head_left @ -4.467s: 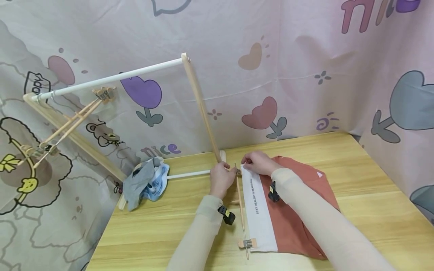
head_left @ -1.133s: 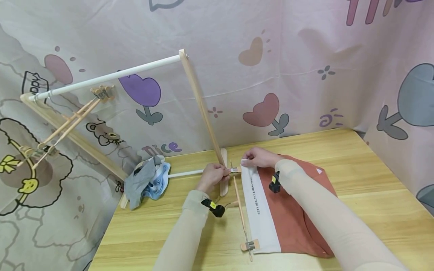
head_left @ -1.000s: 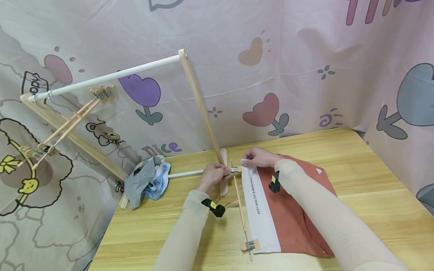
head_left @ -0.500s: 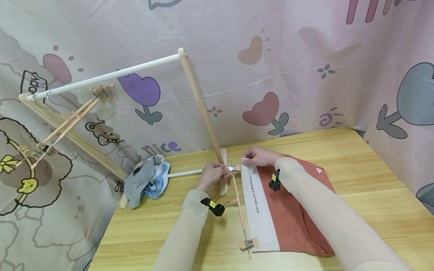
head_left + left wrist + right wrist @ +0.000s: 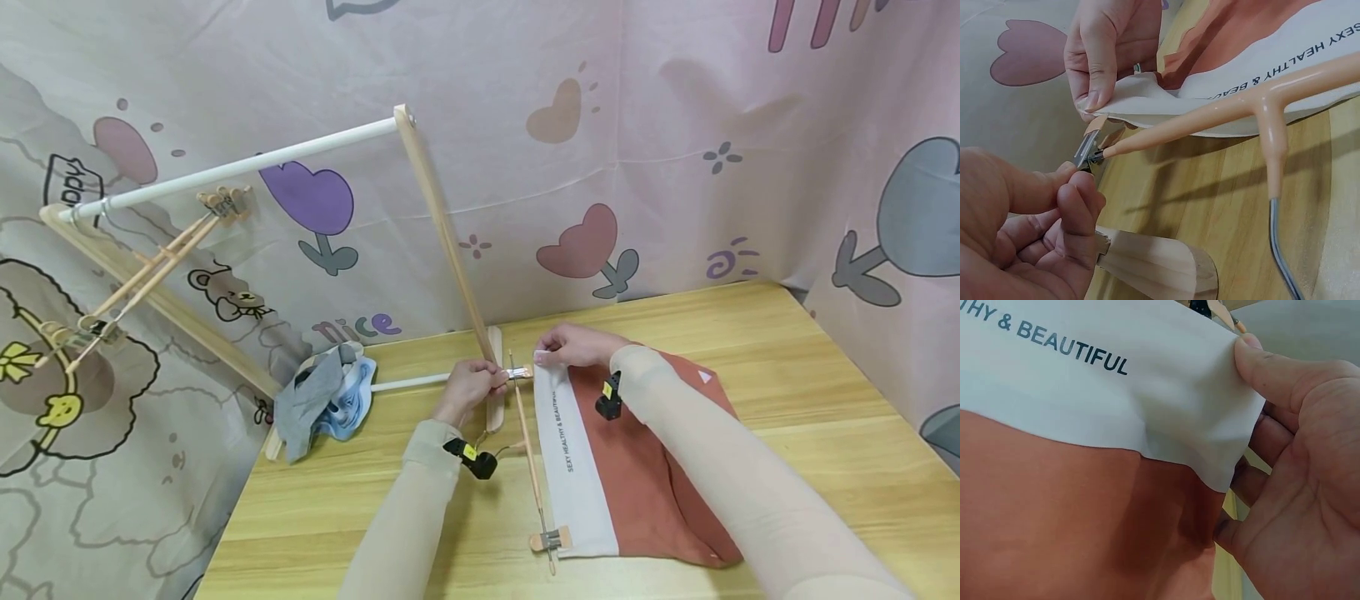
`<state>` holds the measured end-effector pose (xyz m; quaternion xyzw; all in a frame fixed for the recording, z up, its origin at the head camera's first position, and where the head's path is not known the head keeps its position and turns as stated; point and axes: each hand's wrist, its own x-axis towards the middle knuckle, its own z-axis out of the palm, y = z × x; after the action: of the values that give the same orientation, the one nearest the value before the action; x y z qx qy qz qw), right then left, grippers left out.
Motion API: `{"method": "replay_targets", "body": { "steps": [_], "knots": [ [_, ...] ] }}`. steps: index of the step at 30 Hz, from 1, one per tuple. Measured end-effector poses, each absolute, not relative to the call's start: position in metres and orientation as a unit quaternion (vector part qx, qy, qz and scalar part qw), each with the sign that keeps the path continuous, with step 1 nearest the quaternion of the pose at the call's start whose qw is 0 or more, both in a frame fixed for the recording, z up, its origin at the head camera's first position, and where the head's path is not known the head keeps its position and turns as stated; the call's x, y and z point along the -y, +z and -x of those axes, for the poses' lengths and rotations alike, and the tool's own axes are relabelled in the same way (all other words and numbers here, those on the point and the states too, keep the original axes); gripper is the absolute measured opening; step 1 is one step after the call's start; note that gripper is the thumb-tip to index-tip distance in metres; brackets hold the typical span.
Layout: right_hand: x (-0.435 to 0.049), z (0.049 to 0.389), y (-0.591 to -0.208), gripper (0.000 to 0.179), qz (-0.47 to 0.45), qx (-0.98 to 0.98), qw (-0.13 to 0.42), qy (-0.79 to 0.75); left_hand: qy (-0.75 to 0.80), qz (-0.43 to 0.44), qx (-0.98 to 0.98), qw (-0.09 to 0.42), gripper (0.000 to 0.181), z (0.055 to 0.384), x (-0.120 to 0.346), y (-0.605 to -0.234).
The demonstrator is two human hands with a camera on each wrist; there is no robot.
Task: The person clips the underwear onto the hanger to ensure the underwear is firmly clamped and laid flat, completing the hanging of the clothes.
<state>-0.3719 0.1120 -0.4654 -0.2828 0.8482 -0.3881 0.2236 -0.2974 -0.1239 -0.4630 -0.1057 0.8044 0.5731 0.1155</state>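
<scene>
A rust-red garment (image 5: 637,492) with a white printed waistband (image 5: 567,475) lies flat on the table. Along the waistband runs a wood-coloured clip hanger (image 5: 527,442). Its near clip (image 5: 552,539) bites the waistband's near corner. My left hand (image 5: 471,388) pinches the far clip (image 5: 517,373) between thumb and finger; in the left wrist view that clip (image 5: 1088,147) sits right beside the waistband's edge. My right hand (image 5: 579,345) pinches the far waistband corner, its thumb on top of the cloth in the right wrist view. Whether cloth is inside the far clip, I cannot tell.
A wooden stand with a white top rail (image 5: 247,167) rises at the left, an upright (image 5: 442,225) just behind my left hand. Another clip hanger (image 5: 161,267) hangs from the rail. A grey and blue cloth bundle (image 5: 322,404) lies by the stand's foot.
Since the earliest frame, my left hand has shifted slightly left and the far clip shows more plainly. My right hand keeps its pinch on the corner. Over the last second hardly anything moves.
</scene>
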Motion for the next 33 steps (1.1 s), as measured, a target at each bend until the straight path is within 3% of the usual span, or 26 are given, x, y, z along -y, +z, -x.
{"method": "replay_targets", "body": {
  "steps": [33],
  "knots": [
    [-0.097, 0.375, -0.465, 0.019, 0.291, -0.857, 0.180, -0.385, 0.551, 0.096, -0.821, 0.113, 0.009, 0.297, 0.106, -0.458]
  ]
}}
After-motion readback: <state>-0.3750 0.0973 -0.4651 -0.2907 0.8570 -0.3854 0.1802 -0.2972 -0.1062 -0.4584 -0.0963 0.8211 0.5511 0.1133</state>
